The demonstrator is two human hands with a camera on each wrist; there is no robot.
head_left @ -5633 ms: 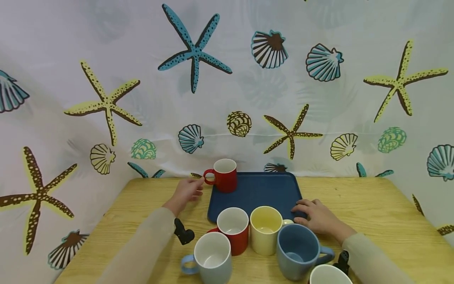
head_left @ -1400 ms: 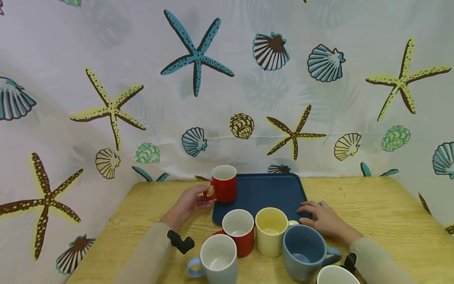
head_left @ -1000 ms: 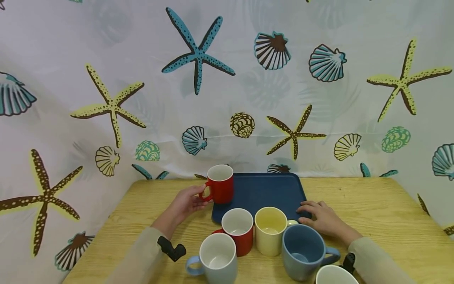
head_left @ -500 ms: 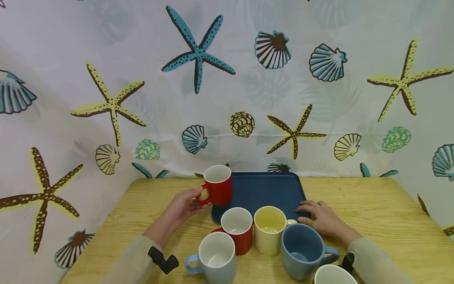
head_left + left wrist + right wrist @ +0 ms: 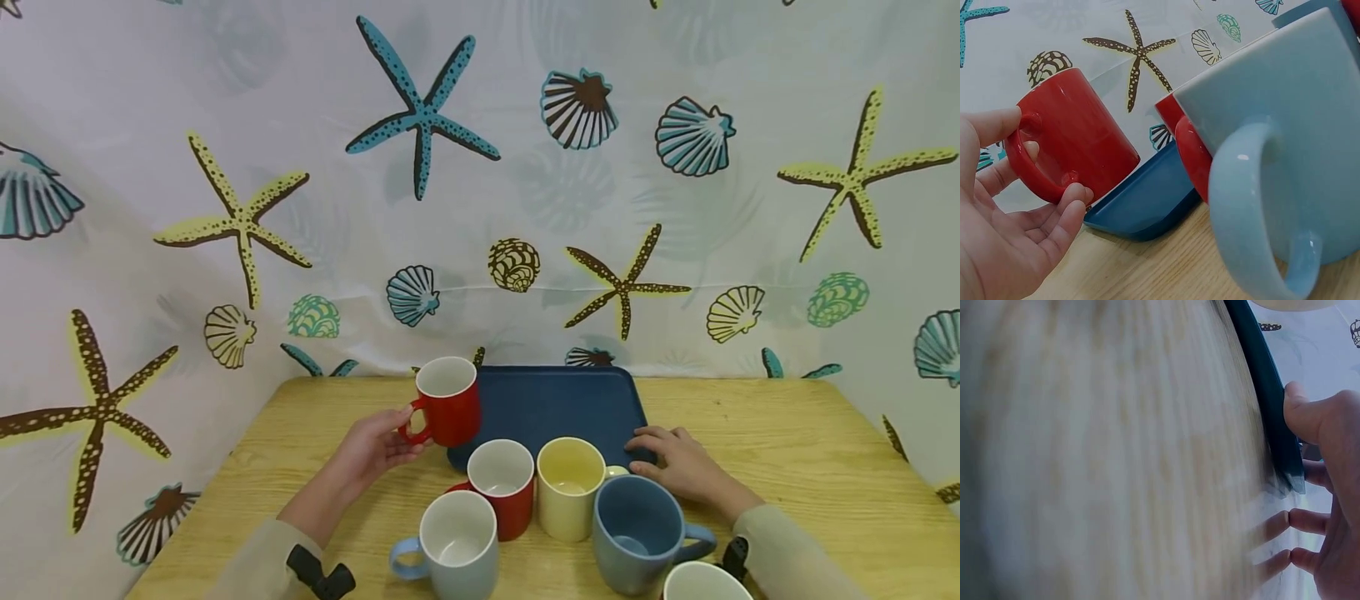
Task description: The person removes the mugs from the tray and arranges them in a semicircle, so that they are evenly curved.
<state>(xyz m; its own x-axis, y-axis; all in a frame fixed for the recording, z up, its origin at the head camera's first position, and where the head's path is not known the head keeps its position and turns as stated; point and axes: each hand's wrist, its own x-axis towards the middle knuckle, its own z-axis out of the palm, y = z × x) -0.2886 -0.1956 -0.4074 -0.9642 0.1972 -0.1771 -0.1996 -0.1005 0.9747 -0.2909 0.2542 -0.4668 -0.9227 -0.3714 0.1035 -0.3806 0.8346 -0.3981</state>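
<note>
My left hand (image 5: 375, 450) grips a red mug (image 5: 450, 410) with a white inside by its handle, thumb on top and fingers through and under it. The mug is raised over the left edge of a dark blue tray (image 5: 558, 408), and in the left wrist view (image 5: 1079, 134) it tilts. At the tray's right front corner rests my right hand (image 5: 678, 462), its fingers loosely bent. The right wrist view shows the thumb (image 5: 1304, 415) against the tray's rim and other fingertips on the table.
In front of the tray stand another red mug (image 5: 513, 504), a yellow mug (image 5: 562, 500), a light blue mug (image 5: 468, 567) and a darker blue mug (image 5: 637, 542). A white-lined mug (image 5: 705, 583) is cut off at the bottom. A patterned cloth (image 5: 480, 167) hangs behind the wooden table (image 5: 757, 433).
My left hand took the red mug's handle, lifted it from the tray's back left and brought it leftward and closer. The right hand stays at the tray's corner.
</note>
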